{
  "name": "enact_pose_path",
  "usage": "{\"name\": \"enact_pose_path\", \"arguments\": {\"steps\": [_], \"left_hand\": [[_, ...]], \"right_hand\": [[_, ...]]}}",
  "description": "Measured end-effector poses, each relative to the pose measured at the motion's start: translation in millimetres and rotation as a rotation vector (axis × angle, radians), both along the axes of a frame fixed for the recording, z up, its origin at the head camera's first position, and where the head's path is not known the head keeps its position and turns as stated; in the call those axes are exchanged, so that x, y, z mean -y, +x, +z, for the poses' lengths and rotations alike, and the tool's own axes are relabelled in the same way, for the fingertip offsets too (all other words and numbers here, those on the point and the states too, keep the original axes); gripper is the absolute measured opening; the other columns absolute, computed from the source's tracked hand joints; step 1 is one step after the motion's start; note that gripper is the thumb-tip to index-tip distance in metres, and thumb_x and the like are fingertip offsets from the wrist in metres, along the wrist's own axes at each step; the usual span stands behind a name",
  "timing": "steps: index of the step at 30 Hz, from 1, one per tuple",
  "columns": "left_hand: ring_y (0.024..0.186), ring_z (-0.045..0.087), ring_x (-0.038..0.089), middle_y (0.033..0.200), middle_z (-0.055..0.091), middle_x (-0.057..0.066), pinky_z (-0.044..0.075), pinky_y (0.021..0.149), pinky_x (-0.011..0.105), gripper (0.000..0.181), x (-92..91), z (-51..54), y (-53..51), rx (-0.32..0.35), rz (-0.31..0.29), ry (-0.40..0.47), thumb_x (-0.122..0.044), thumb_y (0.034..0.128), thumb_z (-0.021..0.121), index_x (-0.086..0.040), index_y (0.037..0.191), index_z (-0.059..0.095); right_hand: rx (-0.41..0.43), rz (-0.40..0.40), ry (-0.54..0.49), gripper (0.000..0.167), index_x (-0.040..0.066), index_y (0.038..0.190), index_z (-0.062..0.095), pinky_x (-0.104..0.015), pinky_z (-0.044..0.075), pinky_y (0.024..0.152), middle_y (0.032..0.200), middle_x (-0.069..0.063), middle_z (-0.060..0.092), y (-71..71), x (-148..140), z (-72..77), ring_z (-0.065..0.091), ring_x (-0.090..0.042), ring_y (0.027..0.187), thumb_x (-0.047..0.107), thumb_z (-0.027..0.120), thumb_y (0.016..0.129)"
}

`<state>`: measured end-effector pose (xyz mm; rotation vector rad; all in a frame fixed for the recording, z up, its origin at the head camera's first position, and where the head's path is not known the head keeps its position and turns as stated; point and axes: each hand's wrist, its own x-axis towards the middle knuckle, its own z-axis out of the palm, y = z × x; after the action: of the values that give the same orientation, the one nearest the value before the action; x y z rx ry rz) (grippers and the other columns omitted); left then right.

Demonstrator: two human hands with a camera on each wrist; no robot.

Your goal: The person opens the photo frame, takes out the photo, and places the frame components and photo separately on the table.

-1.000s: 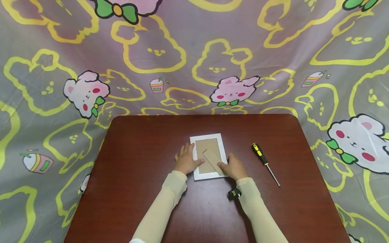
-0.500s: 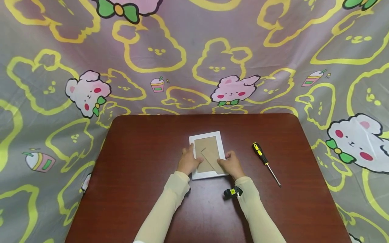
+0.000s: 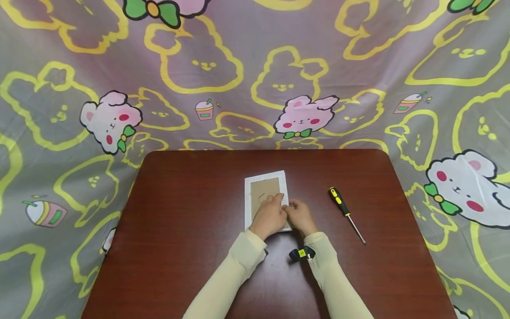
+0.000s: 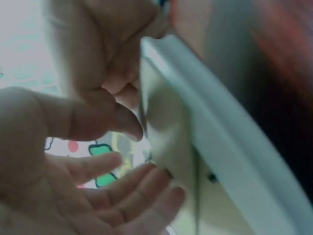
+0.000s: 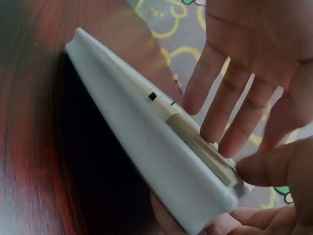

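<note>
A white picture frame [image 3: 248,201] lies back side up, its near end tilted off the table. Its brown backing board [image 3: 264,186] shows, and in the right wrist view a flap-like stand [image 5: 200,147] lies along it. My right hand [image 3: 301,217] grips the near right corner, thumb on top and fingers underneath. Over the back hovers my left hand [image 3: 271,218], its fingers spread and loosely extended in the left wrist view; some fingertips come close to the backing, and whether they touch it I cannot tell. The frame's front is hidden.
On the right of the brown table [image 3: 179,199] lies a black and yellow screwdriver [image 3: 346,215]. A cartoon-printed cloth [image 3: 239,66] hangs behind the table and along both sides.
My left hand has left the frame's left edge and moved right, over the backing, close to the right hand. The frame has shifted slightly left. The right hand stays at its corner.
</note>
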<state>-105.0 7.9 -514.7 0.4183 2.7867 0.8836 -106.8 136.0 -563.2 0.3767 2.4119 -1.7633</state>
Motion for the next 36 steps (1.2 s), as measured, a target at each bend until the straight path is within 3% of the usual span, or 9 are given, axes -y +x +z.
{"name": "enact_pose_path", "arguments": {"steps": [3,6,12,15,18,21,26,30,36], "left_hand": [[0.106,0.057,0.038,0.126,0.055,0.023,0.049,0.090,0.045,0.056,-2.0,5.8,1.5,0.022,0.032,-0.049,-0.014,0.0933,0.055,-0.001,0.147,0.047],[0.107,0.055,0.039,0.128,0.052,0.024,0.052,0.084,0.047,0.058,-2.5,10.0,4.0,-0.004,0.062,-0.094,-0.021,0.0951,0.057,-0.001,0.149,0.044],[0.099,0.057,0.037,0.120,0.055,0.025,0.056,0.067,0.043,0.071,-3.6,15.7,11.3,-0.221,0.116,-0.209,-0.024,0.0870,0.072,0.004,0.147,0.045],[0.096,0.058,0.036,0.117,0.056,0.026,0.057,0.062,0.040,0.078,-3.5,15.9,13.5,-0.320,0.139,-0.261,-0.021,0.0800,0.079,0.006,0.145,0.046],[0.097,0.061,0.035,0.115,0.059,0.026,0.058,0.067,0.039,0.079,-1.8,16.6,13.8,-0.414,0.146,-0.318,-0.021,0.0767,0.081,0.008,0.142,0.048],[0.093,0.062,0.033,0.109,0.062,0.024,0.057,0.071,0.038,0.081,2.6,18.9,12.9,-0.467,0.157,-0.352,-0.022,0.0733,0.083,0.009,0.141,0.050],[0.086,0.063,0.036,0.108,0.062,0.024,0.057,0.061,0.042,0.080,12.0,25.0,11.0,-0.419,0.215,-0.309,-0.017,0.0747,0.081,0.008,0.143,0.047],[0.087,0.064,0.039,0.119,0.061,0.027,0.057,0.058,0.046,0.081,19.5,29.1,9.4,-0.389,0.251,-0.269,-0.016,0.0774,0.080,0.008,0.146,0.044],[0.076,0.063,0.035,0.115,0.058,0.025,0.053,0.050,0.045,0.082,34.1,34.3,7.3,-0.333,0.302,-0.181,-0.012,0.0795,0.077,0.004,0.150,0.038]], "right_hand": [[0.011,-0.023,-0.061,0.020,-0.008,0.095,0.068,-0.025,0.043,0.052,0.069,-0.001,0.058,2.7,3.9,7.1,0.052,-0.012,0.059,0.010,0.061,0.093],[0.029,-0.034,-0.157,0.030,-0.009,0.104,0.069,-0.027,0.049,0.057,0.077,-0.005,0.063,5.3,7.2,16.3,0.058,-0.014,0.067,0.018,0.057,0.099],[0.093,-0.014,-0.437,0.047,-0.007,0.115,0.063,-0.031,0.052,0.048,0.076,-0.007,0.063,8.4,16.4,33.6,0.061,-0.015,0.057,0.038,0.052,0.105],[0.119,-0.002,-0.474,0.047,-0.005,0.119,0.060,-0.030,0.051,0.047,0.080,-0.007,0.062,8.4,20.9,40.0,0.060,-0.014,0.057,0.039,0.051,0.105],[0.131,0.004,-0.499,0.042,-0.003,0.118,0.058,-0.029,0.050,0.047,0.082,-0.007,0.060,8.7,25.3,45.1,0.059,-0.013,0.058,0.037,0.050,0.106],[0.135,0.027,-0.545,0.041,-0.002,0.120,0.056,-0.030,0.052,0.049,0.089,-0.008,0.061,9.1,28.6,47.4,0.061,-0.015,0.062,0.036,0.051,0.105],[0.108,0.080,-0.560,0.043,-0.003,0.124,0.056,-0.032,0.053,0.051,0.100,-0.013,0.062,8.5,32.0,42.7,0.062,-0.017,0.067,0.036,0.051,0.106],[0.118,0.081,-0.472,0.039,-0.003,0.120,0.057,-0.035,0.055,0.053,0.092,-0.013,0.063,7.7,34.5,32.3,0.062,-0.018,0.063,0.033,0.050,0.106],[0.191,0.115,-0.299,0.035,-0.002,0.120,0.055,-0.039,0.058,0.061,0.101,-0.016,0.064,12.5,39.9,9.4,0.066,-0.027,0.083,0.030,0.049,0.106]]}}
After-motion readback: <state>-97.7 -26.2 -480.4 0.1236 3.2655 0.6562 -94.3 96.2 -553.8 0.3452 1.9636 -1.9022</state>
